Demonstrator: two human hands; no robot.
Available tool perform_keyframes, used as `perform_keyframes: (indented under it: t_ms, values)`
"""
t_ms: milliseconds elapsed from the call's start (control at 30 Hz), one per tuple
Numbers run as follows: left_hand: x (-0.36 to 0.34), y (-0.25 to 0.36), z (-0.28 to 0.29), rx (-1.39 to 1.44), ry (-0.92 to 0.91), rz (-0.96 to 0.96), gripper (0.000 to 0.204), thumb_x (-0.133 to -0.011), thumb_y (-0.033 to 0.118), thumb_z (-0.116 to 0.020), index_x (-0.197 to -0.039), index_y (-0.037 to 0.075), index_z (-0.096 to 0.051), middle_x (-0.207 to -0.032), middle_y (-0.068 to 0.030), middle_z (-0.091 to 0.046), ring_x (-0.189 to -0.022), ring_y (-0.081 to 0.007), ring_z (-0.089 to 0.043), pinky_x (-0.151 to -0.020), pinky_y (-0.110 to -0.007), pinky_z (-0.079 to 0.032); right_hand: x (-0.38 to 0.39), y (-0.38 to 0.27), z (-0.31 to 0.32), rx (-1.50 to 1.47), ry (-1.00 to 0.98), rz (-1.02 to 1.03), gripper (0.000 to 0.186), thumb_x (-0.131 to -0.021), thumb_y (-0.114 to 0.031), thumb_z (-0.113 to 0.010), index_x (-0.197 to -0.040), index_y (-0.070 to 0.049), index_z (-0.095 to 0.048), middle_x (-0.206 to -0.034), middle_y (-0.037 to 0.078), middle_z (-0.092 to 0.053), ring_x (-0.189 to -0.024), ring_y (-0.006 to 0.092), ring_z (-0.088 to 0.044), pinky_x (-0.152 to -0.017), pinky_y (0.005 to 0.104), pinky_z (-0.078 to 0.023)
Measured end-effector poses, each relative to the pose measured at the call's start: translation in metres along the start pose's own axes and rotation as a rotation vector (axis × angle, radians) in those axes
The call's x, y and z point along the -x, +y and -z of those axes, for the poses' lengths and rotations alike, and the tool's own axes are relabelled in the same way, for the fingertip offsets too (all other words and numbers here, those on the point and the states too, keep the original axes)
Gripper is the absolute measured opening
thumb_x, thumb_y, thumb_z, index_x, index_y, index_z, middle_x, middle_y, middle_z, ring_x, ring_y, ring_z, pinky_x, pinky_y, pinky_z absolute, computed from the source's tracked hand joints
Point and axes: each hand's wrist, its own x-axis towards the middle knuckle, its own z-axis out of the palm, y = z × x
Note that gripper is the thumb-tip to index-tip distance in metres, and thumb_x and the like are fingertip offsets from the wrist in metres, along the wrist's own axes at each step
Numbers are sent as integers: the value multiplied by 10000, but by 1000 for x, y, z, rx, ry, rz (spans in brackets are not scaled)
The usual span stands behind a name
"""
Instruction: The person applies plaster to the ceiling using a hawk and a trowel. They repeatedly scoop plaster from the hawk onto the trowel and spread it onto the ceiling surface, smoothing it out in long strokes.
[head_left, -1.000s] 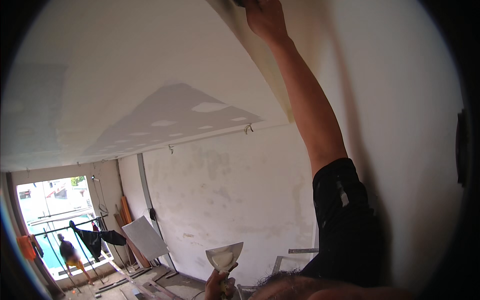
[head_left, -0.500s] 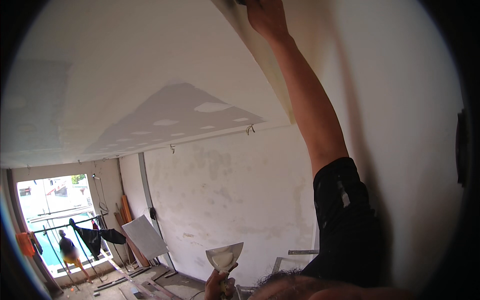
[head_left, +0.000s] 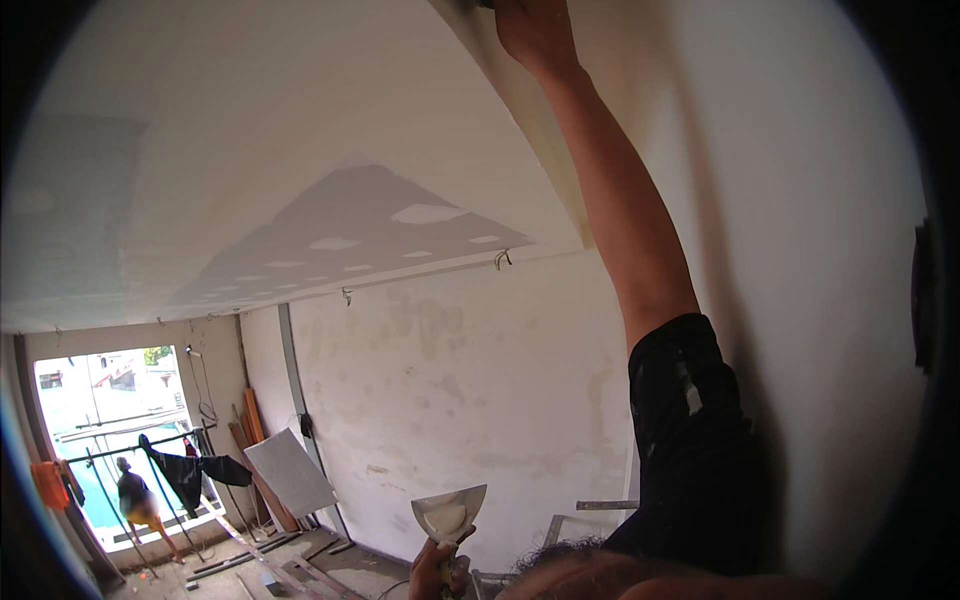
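My left hand point(head_left: 438, 570) is wrapped round the handle of a wide putty knife point(head_left: 449, 513), held upright at the bottom middle. A lump of off-white putty sits on its flared blade. Stretched up along the right side, my right arm in a black short sleeve reaches to where the ceiling point(head_left: 300, 90) meets the wall point(head_left: 830, 250). My right hand point(head_left: 535, 35) is closed at the top edge of the picture. Only a dark bit of what it holds shows; the rest is cut off.
White patches dot the grey part of the ceiling. Loose wires point(head_left: 502, 260) hang near the far wall point(head_left: 470, 390). Boards point(head_left: 262, 465) and a grey panel point(head_left: 290, 472) lean at the back left. Another person point(head_left: 138, 500) stands by the bright window opening, near hanging clothes point(head_left: 180, 480).
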Motion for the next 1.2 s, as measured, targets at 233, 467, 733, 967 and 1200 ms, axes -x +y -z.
perform_keyframes:
  t_ms: [233,467,733,967,1200]
  values:
    - [0,4,1,15,-2,49,390,-1053,311,-524,-1377,94,-521,-945,-83,-657,-481,-92,-481,-352,-217,-375,-2,0,-3,25,7,49,372,-1097,-225,-448,-1380,-9,-555,-1212,226,-701,-1105,361,-693,-944,431,-531]
    - [1,5,2,24,0,80,388,-1054,305,-522,-1382,97,-522,-923,-74,-644,-481,-90,-478,-356,-217,-377,4,-28,2,-11,-7,81,352,-1093,-225,-472,-1360,-18,-570,-1224,232,-701,-1110,388,-696,-918,416,-545]
    - [4,7,0,32,3,97,387,-1055,299,-521,-1387,100,-524,-897,-64,-630,-482,-87,-476,-361,-217,-379,32,-75,16,-184,-2,169,302,-1089,-221,-534,-1322,-49,-620,-958,92,-721,-830,127,-653,-758,275,-511]
    - [3,9,-2,38,6,108,385,-1056,293,-520,-1391,103,-525,-875,-56,-617,-482,-85,-473,-365,-216,-380,22,-57,36,-270,171,271,298,-1086,-229,-553,-1302,-37,-626,-912,62,-700,-825,118,-631,-764,273,-502]
    - [2,11,-2,47,1,122,384,-1057,288,-518,-1395,106,-527,-853,-47,-605,-482,-83,-471,-369,-216,-382,-13,-41,15,-47,61,-51,321,-1090,-229,-505,-1308,-16,-605,-1003,145,-722,-908,231,-683,-835,345,-519]
